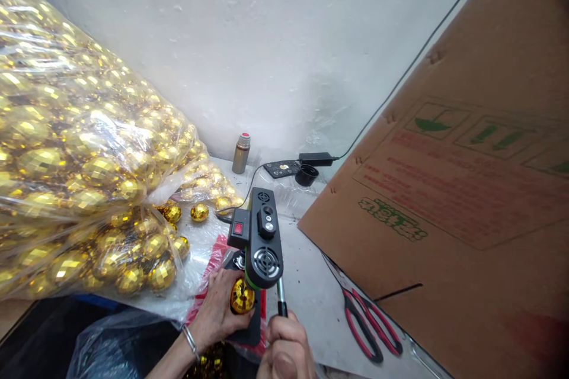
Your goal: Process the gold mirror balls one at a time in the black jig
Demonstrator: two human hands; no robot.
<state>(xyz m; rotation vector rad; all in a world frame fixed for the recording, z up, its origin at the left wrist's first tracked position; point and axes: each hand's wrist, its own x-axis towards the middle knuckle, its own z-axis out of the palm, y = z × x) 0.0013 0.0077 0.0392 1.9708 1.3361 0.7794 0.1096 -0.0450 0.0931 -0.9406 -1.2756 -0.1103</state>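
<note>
My left hand [219, 305], with a silver bracelet at its wrist, is wrapped round a gold faceted ball [242, 296] at the lower middle. The ball sits just under the front end of a black machine [265, 237] with a red switch on its side. My right hand [287, 346] is closed round the black grip of a metal lever [281, 296] that comes out from the machine's right side. Part of the machine's dark base shows below the ball, over a red sheet.
A large clear bag [89, 166] of gold balls fills the left. Red-handled scissors [371, 325] lie at the lower right, beside a big cardboard box [444, 189]. A small bottle [241, 154], a black cup [306, 175] and a power adapter [315, 159] stand near the wall.
</note>
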